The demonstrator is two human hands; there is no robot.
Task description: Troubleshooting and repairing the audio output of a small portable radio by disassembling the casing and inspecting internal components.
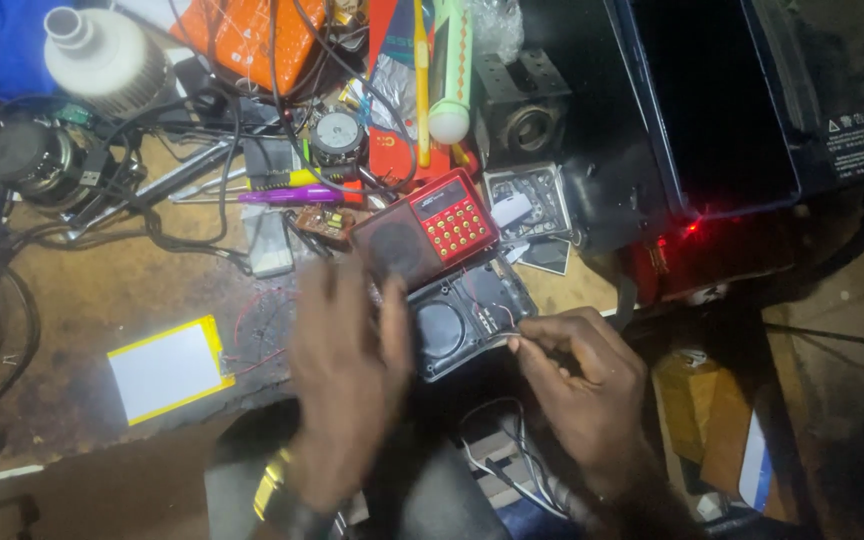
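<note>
Head view: the left hand (347, 375), blurred, fingers spread, rests on the open radio shell (467, 315) at the bench (102, 290) edge; the right hand (577, 375) pinches a thin wire (514, 330) beside the red radio front (432, 232).

A small red radio front (430, 237), with a round dark speaker grille and a block of yellow-ringed buttons, lies tilted on the desk (102, 290). Just below it, touching its lower edge, lies the opened black back shell (464, 322), inside up, showing a round speaker recess and thin red wires.
</note>
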